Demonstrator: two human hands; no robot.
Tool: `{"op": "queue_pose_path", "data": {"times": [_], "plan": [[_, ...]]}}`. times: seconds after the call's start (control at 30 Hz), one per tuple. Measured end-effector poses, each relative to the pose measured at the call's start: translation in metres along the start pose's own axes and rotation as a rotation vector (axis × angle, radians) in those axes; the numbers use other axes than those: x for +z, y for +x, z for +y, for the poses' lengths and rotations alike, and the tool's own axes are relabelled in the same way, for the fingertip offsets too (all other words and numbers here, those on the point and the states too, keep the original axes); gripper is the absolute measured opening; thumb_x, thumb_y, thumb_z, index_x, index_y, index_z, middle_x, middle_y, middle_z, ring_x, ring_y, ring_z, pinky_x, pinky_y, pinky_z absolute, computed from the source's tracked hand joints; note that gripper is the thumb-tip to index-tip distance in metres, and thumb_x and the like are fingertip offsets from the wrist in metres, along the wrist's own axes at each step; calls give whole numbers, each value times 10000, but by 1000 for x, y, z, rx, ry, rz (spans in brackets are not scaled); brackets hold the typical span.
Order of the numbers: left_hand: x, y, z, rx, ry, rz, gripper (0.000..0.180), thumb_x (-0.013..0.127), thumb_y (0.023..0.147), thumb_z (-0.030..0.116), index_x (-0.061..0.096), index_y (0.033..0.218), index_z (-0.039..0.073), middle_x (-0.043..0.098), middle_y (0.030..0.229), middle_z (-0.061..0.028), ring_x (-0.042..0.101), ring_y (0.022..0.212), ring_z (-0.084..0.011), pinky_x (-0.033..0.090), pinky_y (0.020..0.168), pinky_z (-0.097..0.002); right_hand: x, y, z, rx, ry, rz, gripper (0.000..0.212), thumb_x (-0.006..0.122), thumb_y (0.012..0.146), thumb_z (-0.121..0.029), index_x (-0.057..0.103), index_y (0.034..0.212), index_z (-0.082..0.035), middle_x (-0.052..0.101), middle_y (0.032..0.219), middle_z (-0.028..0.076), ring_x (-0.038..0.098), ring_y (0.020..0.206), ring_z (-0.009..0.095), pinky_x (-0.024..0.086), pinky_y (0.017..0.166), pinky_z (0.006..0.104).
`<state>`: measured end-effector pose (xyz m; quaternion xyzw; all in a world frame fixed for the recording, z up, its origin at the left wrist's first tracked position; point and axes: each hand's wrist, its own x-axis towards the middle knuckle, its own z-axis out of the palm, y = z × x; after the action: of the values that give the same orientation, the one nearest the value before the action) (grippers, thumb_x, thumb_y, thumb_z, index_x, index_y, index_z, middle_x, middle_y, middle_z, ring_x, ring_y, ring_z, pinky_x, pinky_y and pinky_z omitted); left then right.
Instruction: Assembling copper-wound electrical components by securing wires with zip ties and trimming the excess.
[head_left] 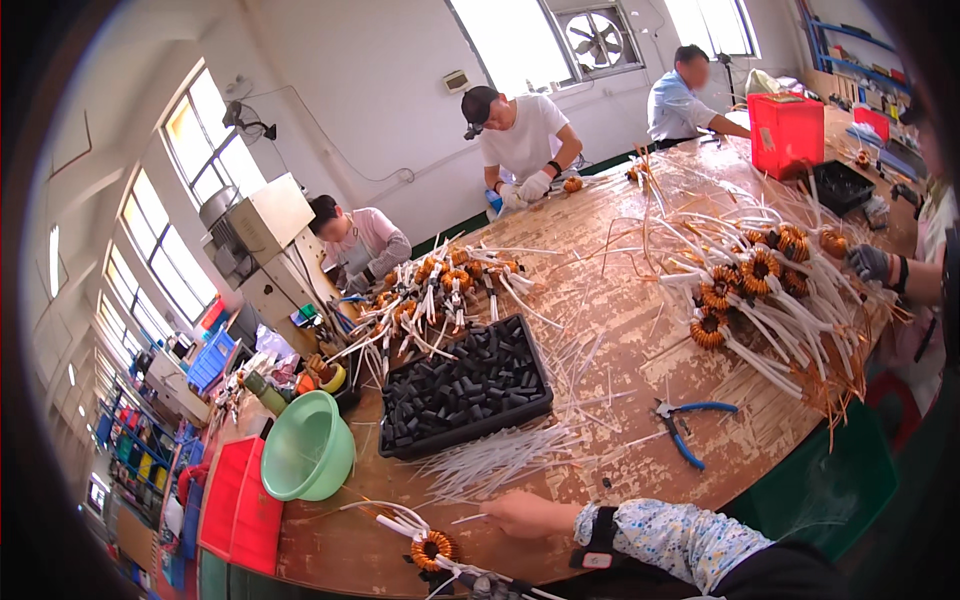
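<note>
My right hand [530, 514] reaches in from the lower right, in a floral sleeve with a black band at the wrist. Its fingers are pinched around a thin white tube [467, 519]. Just below and left of it lies a copper-wound ring coil [433, 549] with white-sleeved leads. Dark and pale pieces by this coil at the bottom edge are too unclear to name. I do not see my left hand. Beyond my right hand, a loose pile of thin white tubes [505, 460] lies before a black tray [467, 443] filled with short black sleeves.
Blue-handled pliers [683, 425] lie right of my hand. Coil heaps sit at the right [755, 275] and back left [450, 285]. A green basin [310, 445] and red bin [243, 505] stand left. Several people work around the table, one gloved hand [870, 263] at the right heap.
</note>
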<state>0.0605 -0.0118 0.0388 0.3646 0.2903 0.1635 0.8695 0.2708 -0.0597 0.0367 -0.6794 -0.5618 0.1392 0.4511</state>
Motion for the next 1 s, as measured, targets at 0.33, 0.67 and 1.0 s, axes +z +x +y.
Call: {"op": "queue_pose_path", "data": {"times": [0.33, 0.67, 1.0], "plan": [[1, 12, -2, 10, 133, -138, 271, 465, 909, 390, 415, 767, 164, 304, 560, 59, 326, 466, -97, 374, 485, -263, 11, -4, 6, 8, 16, -17, 160, 450, 880, -181, 482, 839, -29, 538, 719, 203, 528, 726, 402, 400, 632, 467], [-25, 12, 16, -89, -100, -100, 310, 507, 892, 372, 416, 705, 141, 309, 517, 49, 321, 437, -94, 351, 423, -252, 5, -9, -14, -39, 91, 106, 239, 432, 916, -240, 544, 914, -28, 545, 810, 162, 517, 769, 372, 413, 659, 439], [-31, 17, 32, -206, -101, 20, 362, 469, 908, 370, 407, 634, 141, 272, 466, 61, 285, 374, -86, 268, 343, -215, 5, -8, -7, -41, 53, 187, 193, 487, 895, -192, 564, 989, -42, 571, 844, 136, 564, 777, 318, 448, 664, 379]]}}
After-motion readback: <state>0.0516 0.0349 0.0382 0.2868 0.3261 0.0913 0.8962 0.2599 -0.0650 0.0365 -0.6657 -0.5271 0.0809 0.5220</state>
